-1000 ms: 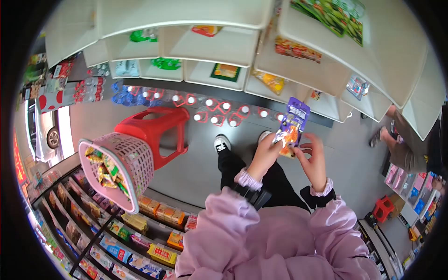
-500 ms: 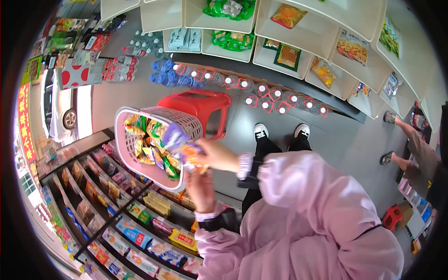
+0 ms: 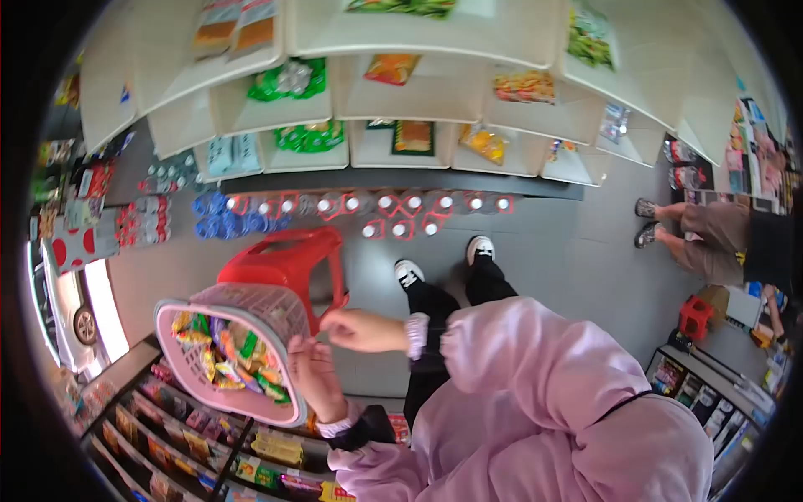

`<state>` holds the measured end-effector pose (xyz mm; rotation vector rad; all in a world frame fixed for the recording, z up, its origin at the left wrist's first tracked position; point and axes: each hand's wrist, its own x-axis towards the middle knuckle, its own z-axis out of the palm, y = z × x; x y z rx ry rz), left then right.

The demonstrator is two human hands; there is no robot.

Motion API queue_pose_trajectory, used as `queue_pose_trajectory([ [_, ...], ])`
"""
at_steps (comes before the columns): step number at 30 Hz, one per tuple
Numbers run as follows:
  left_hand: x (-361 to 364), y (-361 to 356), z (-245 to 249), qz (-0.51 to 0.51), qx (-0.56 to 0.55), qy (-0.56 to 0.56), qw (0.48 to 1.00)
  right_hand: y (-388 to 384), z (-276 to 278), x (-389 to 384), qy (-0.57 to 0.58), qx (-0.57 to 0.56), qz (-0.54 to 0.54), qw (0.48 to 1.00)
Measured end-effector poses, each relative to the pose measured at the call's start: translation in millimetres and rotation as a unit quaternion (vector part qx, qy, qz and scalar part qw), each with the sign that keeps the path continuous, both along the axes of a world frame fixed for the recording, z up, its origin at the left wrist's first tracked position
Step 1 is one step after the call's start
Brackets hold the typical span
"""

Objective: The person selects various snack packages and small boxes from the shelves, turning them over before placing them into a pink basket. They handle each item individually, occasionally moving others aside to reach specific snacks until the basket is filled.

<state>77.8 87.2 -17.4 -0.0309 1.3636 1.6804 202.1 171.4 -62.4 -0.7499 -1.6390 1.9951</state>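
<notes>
A pink-and-white plastic basket rests tilted on a red plastic stool, its opening facing left. Small colourful snack packets fill it. My left hand is raised beside the basket's right rim, fingers somewhat apart, no object visible in it. Just above and to its right is my right hand, near the stool's leg. Its fingers are curled in and slightly blurred, and I see nothing held. Both arms are in pink sleeves with dark cuffs.
Cream shelf bins with bagged snacks line the front. Large capped bottles stand on the floor below them. A rack of packaged goods is at lower left. Another person's legs show at right, near a small red stool.
The snack packets that were between my hands are no longer there. My hands are now apart, beside the basket. The view has turned, shifting basket and stool left and lower.
</notes>
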Motion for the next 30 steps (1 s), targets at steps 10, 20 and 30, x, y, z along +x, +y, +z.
queue_pose_trajectory([
  [10, 249, 142, -64, -0.438, -0.025, -0.079, 0.895, 93, -93, 348, -0.216, -0.087, -0.404, 0.885],
  [20, 437, 231, -160, -0.495, -0.023, -0.069, 0.866, 172, -214, 481, -0.349, -0.051, -0.483, 0.801],
  [30, 462, 245, -229, -0.512, -0.019, 0.058, 0.857, 216, -197, 478, -0.346, -0.154, -0.446, 0.811],
])
